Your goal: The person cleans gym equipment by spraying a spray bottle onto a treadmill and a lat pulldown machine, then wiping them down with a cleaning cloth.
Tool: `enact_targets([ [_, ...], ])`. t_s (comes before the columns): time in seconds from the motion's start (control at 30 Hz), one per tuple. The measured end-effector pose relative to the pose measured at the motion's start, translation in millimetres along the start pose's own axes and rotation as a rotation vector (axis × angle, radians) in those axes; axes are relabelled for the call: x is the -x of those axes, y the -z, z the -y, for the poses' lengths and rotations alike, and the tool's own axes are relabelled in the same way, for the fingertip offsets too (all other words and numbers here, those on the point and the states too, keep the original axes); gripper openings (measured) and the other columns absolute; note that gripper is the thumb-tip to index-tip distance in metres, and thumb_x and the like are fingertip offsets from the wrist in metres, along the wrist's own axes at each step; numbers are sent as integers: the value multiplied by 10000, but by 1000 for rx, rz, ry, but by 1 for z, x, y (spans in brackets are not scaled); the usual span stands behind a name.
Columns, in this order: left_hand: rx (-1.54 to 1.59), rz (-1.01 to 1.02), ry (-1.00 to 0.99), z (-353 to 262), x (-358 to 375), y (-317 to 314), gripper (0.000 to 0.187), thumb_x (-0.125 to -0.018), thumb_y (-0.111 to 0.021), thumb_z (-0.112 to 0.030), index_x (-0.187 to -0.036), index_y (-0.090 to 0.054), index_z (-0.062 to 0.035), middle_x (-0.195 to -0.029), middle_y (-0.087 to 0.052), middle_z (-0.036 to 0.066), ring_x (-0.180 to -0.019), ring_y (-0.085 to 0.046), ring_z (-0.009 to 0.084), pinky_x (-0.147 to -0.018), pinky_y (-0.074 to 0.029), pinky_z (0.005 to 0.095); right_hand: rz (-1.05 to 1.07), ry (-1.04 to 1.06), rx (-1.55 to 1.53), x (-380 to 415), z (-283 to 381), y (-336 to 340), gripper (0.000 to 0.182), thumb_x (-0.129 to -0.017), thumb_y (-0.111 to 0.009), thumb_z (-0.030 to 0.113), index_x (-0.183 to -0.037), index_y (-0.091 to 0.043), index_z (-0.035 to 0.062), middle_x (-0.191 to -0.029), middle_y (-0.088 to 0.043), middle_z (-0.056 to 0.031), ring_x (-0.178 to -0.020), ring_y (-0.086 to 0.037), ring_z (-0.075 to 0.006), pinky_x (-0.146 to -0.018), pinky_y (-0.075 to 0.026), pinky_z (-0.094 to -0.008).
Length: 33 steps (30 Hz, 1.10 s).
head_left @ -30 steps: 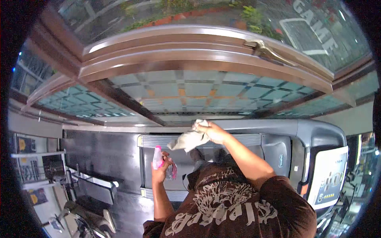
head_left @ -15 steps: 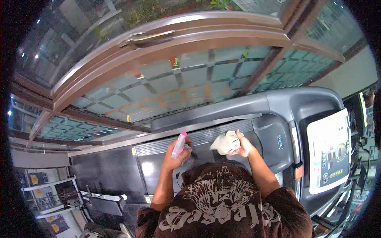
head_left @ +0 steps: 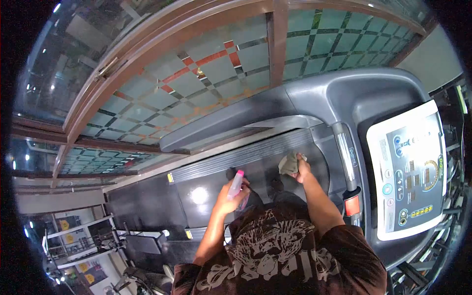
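Note:
My left hand [head_left: 224, 201] is wrapped round a spray bottle [head_left: 236, 186] with a whitish top and a pink tip, its lower part hidden by my fingers. In my right hand [head_left: 305, 173] a crumpled pale cloth [head_left: 288, 164] is gripped, hanging toward the left. Both hands are in front of my dark printed shirt, over the black deck of a treadmill [head_left: 157, 204]. Beyond them runs the ridged grey side rail [head_left: 211, 169].
The treadmill's grey handrail [head_left: 221, 120] curves across the far side. At right stand its white console panel [head_left: 413, 182] and a metal grip bar [head_left: 343, 152]. Brown-framed windows [head_left: 278, 44] line the wall behind. Gym equipment [head_left: 142, 243] stands at lower left.
The view has shifted toward the console, which appears larger. My right hand with the cloth and my left hand with the spray bottle both appear slightly farther right; both grips are kept.

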State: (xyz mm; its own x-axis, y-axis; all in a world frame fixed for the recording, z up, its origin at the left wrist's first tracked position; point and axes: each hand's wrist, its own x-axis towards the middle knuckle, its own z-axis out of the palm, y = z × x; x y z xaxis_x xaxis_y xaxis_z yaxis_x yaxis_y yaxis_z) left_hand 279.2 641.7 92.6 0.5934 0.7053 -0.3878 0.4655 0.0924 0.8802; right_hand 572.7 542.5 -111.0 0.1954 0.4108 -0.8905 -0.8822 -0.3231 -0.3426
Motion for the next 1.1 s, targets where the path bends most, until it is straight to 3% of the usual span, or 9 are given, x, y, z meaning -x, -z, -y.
enact_targets([
  [0.2, 93, -106, 21, -18, 38, 18, 311, -831, -594, 5, -1141, -577, 5, -901, -646, 60, -904, -686, 170, -823, -534, 300, 194, 304, -331, -71, 57, -61, 334, -983, -565, 409, -1209, -583, 164, -1125, -646, -35, -986, -653, -240, -720, -540, -392],
  [0.27, 113, -172, 71, -17, 59, 22, 309, -835, -590, 0, -1143, -576, 10, -900, -645, 61, -918, -689, 175, -827, -533, 301, -13, 446, -487, -100, 75, -102, 241, -989, -554, 338, -1142, -587, 154, -1073, -640, -20, -884, -634, -205, -683, -521, -316],
  [0.5, 170, -338, 136, 13, 95, 20, 322, -834, -572, -3, -1154, -560, 34, -886, -653, 80, -891, -693, 202, -830, -526, 322, -96, 304, -453, -75, 21, -203, 217, -905, -665, 238, -1064, -619, 97, -921, -630, -18, -715, -566, -158, -569, -459, -307],
  [0.6, 155, -325, 131, 17, 91, 23, 381, -799, -551, 8, -1180, -562, 28, -928, -667, 101, -922, -681, 209, -846, -526, 326, 157, 389, 69, -52, -22, -197, 252, -887, -706, 254, -1052, -647, 73, -838, -625, -2, -681, -567, -159, -583, -474, -285],
  [0.67, 123, -317, 109, 11, 75, 28, 411, -779, -547, -4, -1189, -568, 15, -959, -668, 103, -940, -672, 212, -854, -524, 335, 323, 504, 239, -59, -47, -195, 267, -901, -701, 248, -1101, -655, 77, -854, -628, -7, -700, -582, -153, -570, -474, -277],
  [0.77, -244, -180, 26, -17, 31, 51, 495, -701, -574, -84, -1193, -622, -53, -1214, -607, 113, -1142, -577, 276, -985, -435, 395, 57, 88, 141, -30, -6, -174, 218, -953, -633, 244, -1108, -668, 94, -899, -650, -25, -739, -624, -174, -636, -538, -306],
  [0.87, -623, -186, -168, -50, -18, 65, 499, -673, -606, -177, -1164, -678, -118, -1333, -527, 111, -1258, -467, 330, -1048, -343, 464, 180, 144, -548, -72, 22, -145, 308, -981, -585, 333, -1225, -571, 145, -1002, -644, -23, -809, -629, -153, -679, -537, -272],
  [1.0, -711, -116, -417, -46, -85, 86, 366, -687, -650, -199, -1039, -727, -134, -1283, -549, 112, -1250, -477, 325, -1033, -360, 498, -44, 157, -534, -85, 68, -147, 216, -982, -590, 312, -1099, -586, 131, -988, -639, -20, -805, -612, -156, -737, -531, -318],
  [1.1, -505, -89, -344, -44, -114, 80, 194, -711, -677, -155, -887, -665, -73, -1059, -637, 77, -1119, -561, 305, -995, -398, 492, 331, 287, -294, -70, 54, -150, 175, -992, -564, 247, -1117, -598, 129, -1001, -644, -22, -820, -628, -163, -735, -530, -327],
])
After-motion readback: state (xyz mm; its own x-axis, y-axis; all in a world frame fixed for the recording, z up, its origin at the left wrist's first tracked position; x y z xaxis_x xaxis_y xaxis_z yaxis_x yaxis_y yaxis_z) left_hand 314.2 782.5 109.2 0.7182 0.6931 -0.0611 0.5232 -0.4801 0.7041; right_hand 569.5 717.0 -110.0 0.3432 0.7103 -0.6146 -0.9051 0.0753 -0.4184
